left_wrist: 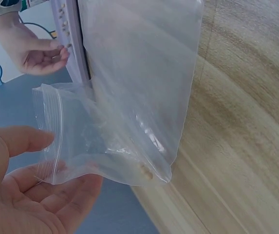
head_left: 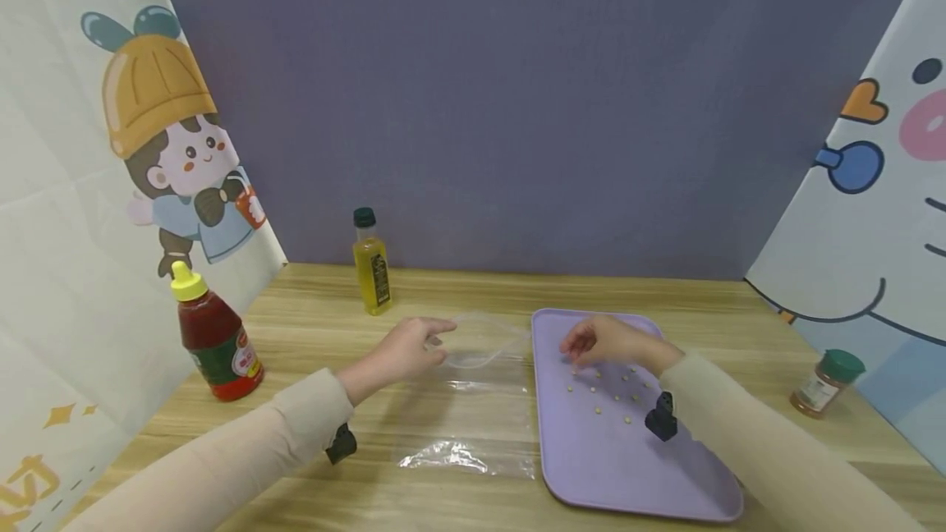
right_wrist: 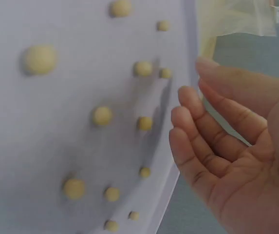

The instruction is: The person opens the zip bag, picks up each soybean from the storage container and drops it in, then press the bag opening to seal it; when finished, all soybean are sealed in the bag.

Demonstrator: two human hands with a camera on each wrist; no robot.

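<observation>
The right grip (head_left: 602,341) — loosely curved, seemingly empty — hangs beside the yellow balls (right_wrist: 39,59); the left grip (head_left: 410,348) holds the clear bag (head_left: 473,413) by its mouth, left of the tray (head_left: 599,466).

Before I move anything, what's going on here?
A person's left hand holds a clear zip bag near its open mouth, and a bit of pale yellow shows through the film. The right hand is over the purple tray, fingers bent, no ball visible in its grasp. Small yellow balls lie scattered on that tray. The sauce bottle, oil bottle and green-capped jar stand untouched.
</observation>
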